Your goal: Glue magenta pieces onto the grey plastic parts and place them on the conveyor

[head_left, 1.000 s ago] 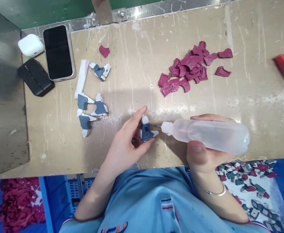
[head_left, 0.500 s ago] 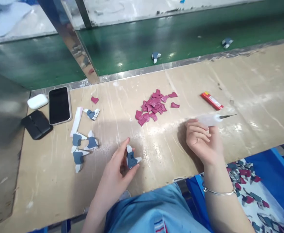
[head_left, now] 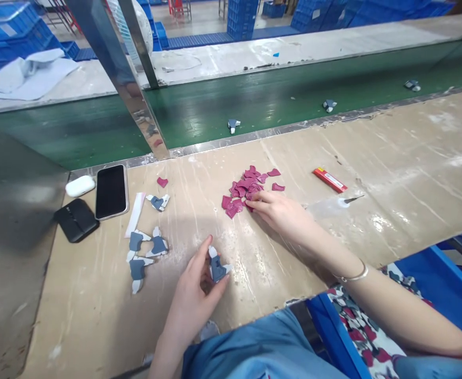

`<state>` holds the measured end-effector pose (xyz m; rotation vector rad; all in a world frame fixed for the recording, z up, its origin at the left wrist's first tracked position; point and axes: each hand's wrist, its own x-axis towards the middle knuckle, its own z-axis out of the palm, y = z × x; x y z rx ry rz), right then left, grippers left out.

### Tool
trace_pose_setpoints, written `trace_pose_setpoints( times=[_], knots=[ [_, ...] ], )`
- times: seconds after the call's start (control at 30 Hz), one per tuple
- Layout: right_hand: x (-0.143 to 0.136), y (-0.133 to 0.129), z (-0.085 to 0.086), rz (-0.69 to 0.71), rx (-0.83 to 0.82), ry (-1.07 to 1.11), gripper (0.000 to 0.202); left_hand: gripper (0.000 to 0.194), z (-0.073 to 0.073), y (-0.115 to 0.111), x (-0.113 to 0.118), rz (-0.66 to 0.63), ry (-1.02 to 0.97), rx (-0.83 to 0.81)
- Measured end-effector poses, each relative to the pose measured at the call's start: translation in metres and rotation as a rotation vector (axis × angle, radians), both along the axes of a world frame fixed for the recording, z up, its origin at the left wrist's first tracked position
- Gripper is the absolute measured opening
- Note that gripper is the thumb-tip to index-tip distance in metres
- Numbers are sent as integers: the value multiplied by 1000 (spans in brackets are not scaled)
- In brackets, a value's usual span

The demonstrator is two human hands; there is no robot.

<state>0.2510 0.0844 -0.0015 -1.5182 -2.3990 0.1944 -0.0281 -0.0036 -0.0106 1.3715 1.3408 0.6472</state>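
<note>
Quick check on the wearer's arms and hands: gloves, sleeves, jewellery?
No gloves: both the left hand and the right hand are bare, and the forearms are uncovered. A thin silver bangle circles the right wrist. The light blue garment has a small red, white and blue striped tab.

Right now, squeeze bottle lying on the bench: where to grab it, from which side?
Grip the squeeze bottle around its clear body, coming from above. It lies flat on the bench, needle tip toward the red box, so stay clear of that end; nothing is touching it.
</note>
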Motion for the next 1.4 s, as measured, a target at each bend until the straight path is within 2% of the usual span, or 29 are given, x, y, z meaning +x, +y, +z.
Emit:
trace_pose_setpoints(
  times=[0.23,0.4,0.5,0.57,0.63,0.7,0.8,0.93,1.0,1.13,1.2,1.3,1.4],
  knots=[
    [4,-18,0,113,52,-45,19,83,6,5,-1,-85,50,-60],
    [1,-13,-14,47,118,-54,27,83,4,5,-1,-72,47,-71],
    [5,-15,-14,48,135,3,25,81,4,4,0,-65,30,-61],
    [11,-18,-12,93,137,66,18,80,4,4,1,-71,15,-54],
    [18,-20,-9,175,126,90,26,79,3,4,1,-82,4,-51],
    [22,-19,-9,253,120,55,31,78,2,4,2,-89,-2,-45],
    [22,-11,-7,300,179,-44,24,78,2,4,2,-88,-7,-34],
    [11,-2,-1,381,392,-190,21,79,4,4,3,-78,-19,-36],
    [2,-7,6,400,459,-193,24,80,6,5,4,-66,-32,-45],
    [-22,-42,23,424,529,47,11,82,8,5,5,-28,-55,-62],
    [-35,-61,29,471,497,135,18,84,9,5,5,-27,-63,-58],
    [-52,-75,27,518,509,185,28,85,11,4,5,-39,-70,-50],
    [-61,-74,14,525,517,212,34,83,11,3,6,-47,-76,-51]
  ],
)
